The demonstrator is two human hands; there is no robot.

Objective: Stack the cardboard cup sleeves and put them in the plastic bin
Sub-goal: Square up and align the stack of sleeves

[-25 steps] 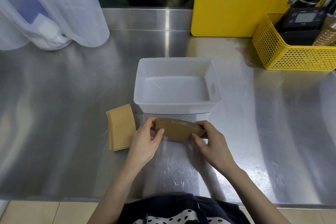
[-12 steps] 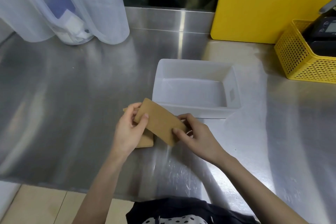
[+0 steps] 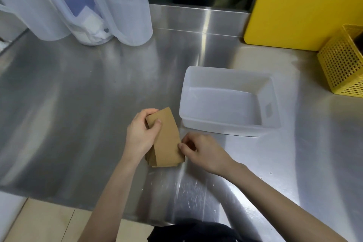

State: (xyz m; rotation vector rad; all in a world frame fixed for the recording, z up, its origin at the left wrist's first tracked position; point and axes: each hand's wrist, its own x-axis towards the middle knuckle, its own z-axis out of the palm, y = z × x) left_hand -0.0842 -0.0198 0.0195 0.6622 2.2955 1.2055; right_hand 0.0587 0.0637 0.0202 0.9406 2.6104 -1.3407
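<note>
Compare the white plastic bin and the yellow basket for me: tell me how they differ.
The plastic bin is translucent white with solid walls; the yellow basket has walls perforated with holes. The bin sits fully in view, near the hands and the cardboard sleeves; the basket is farther back, cut off by the right edge. The bin holds nothing; the basket's contents barely show. Both stand on the steel counter.

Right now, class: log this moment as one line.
left hand: gripping sleeve stack | right hand: fingertips at stack edge | plastic bin: empty | stage: stacking
</note>
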